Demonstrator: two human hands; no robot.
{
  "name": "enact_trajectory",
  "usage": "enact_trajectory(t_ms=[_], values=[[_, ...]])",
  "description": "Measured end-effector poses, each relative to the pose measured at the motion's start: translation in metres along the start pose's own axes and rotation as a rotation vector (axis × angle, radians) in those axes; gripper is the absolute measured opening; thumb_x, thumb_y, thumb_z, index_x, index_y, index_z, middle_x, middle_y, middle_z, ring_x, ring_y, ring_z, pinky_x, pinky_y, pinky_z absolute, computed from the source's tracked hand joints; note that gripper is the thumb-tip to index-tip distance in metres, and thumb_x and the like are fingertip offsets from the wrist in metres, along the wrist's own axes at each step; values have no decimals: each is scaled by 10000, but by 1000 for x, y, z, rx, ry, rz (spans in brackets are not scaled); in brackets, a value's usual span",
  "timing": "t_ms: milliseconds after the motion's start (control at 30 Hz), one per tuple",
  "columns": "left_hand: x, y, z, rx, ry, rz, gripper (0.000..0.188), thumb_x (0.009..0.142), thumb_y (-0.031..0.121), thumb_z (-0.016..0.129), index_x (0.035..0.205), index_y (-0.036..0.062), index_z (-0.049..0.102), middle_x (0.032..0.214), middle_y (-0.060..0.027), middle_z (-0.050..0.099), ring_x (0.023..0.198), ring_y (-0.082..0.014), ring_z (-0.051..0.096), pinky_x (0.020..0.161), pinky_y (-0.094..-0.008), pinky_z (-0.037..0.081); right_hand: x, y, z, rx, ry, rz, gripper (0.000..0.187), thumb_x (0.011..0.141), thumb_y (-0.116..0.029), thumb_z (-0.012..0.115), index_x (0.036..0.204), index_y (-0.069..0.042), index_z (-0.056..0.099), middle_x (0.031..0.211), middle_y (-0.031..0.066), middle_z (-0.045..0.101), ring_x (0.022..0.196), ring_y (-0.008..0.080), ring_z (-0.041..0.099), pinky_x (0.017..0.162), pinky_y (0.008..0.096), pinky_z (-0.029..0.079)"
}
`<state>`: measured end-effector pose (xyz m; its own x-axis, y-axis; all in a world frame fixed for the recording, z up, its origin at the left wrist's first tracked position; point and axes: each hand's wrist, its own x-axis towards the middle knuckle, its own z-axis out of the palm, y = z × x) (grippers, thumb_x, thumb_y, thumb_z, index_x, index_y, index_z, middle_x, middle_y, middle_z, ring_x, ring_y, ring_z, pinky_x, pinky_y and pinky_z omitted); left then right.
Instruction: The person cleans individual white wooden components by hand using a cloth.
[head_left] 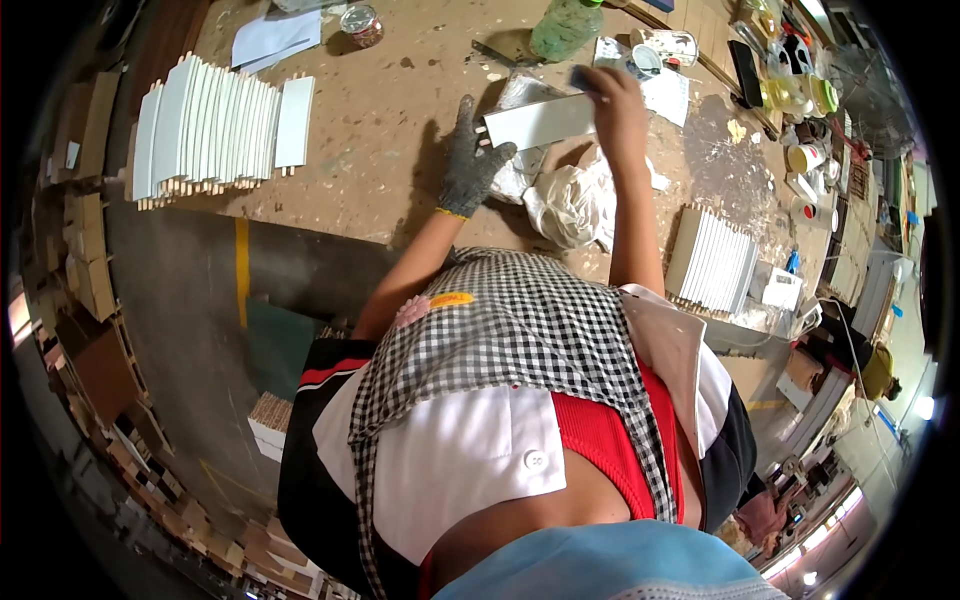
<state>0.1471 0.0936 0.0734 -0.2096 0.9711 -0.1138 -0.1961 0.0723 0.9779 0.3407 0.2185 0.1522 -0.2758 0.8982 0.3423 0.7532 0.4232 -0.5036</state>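
A white wooden slat [540,122] with small pegs at its end lies across a pale wrapped support [518,178] on the workbench. My left hand [468,170], in a dark grey glove, holds the slat's left end between thumb and fingers. Over the slat's right end is my bare right hand [618,105], its fingers closed on a small dark block [581,78] whose kind I cannot make out. A crumpled white cloth [565,208] sits just below the slat, between my forearms.
White slats stand in a row [215,130] at the bench's left, another row [712,258] at right. Beyond my hands are a green bottle [566,32], an open can [644,62], a jar [362,27] and papers [277,40]. Containers crowd the right side. The workbench [350,180] has a spattered top.
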Motion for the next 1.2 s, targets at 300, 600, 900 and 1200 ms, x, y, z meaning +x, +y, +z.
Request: enact_trajectory(t_ms=[300,600,900,1200], values=[[-1,6,-2,55,-18,-10,983,844,43,778,1565,-20,112,1265,-154,593,1125,-222,589,970,-332,497,-17,40,-12,32,16,-15,392,819,9,693,1184,-131,709,1152,117,668,1044,344,597,911,414,501],[-5,18,-2,62,22,-70,884,842,87,788,1530,-37,245,1280,-152,576,1119,-230,586,987,-336,488,-18,49,26,1104,116,664,375,1064,-130,452,1425,-59,377,1221,130,568,994,243,670,810,371,559],[-2,20,-32,753,-88,510,409,817,-110,549,1135,94,705,1420,-208,535,1317,-358,511,1100,-412,419,-24,46,36,1667,316,643,327,1073,-162,369,1363,-12,392,1305,196,577,1151,415,631,1080,566,467],[-1,23,-71,198,114,-46,415,992,191,598,1333,-43,562,1318,-149,618,1187,-236,590,1051,-337,440,-59,76,6,1547,310,568,328,1063,-123,436,1346,42,426,1223,202,628,1230,382,593,1122,507,450]])
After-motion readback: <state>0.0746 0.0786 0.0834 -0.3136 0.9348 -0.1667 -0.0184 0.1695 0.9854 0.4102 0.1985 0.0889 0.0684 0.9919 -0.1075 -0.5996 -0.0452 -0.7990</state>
